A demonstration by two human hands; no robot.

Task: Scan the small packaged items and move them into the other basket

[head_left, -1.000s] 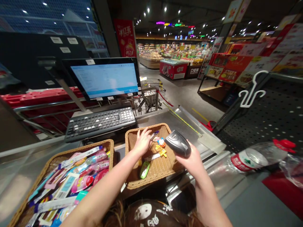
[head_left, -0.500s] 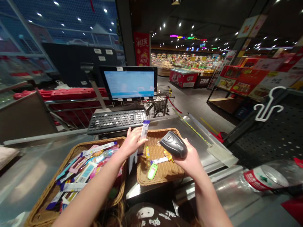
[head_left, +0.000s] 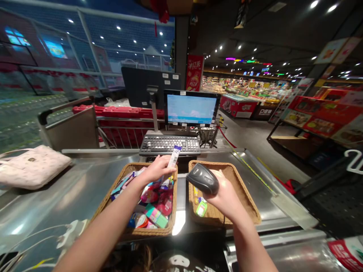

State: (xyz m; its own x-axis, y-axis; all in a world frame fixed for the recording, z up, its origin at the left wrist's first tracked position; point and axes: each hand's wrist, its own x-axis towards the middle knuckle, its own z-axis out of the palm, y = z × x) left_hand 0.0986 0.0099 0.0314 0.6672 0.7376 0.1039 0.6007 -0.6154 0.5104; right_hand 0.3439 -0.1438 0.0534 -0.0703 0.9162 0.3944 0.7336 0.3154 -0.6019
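My left hand (head_left: 157, 170) is shut on a slim white-and-blue packet (head_left: 174, 156), holding it upright above the right rim of a wicker basket (head_left: 133, 165) packed with small wrapped goods. My right hand (head_left: 225, 192) grips a black handheld barcode scanner (head_left: 202, 179), whose nose points left toward the packet. Below that hand lies a second wicker basket (head_left: 235, 174), with a few small items, among them a green-tagged packet (head_left: 202, 208). The hand hides part of this basket.
A black keyboard (head_left: 169, 145) and a lit monitor (head_left: 190, 107) stand just beyond the baskets on a steel checkout counter (head_left: 70, 181). A pale handbag (head_left: 32, 168) lies at the counter's left. Red barriers, a shopping cart and store aisles lie beyond.
My view has swung left, bringing the handbag in. My left hand has taken up the packet from the basket and raised it, and the scanner has come closer to it.
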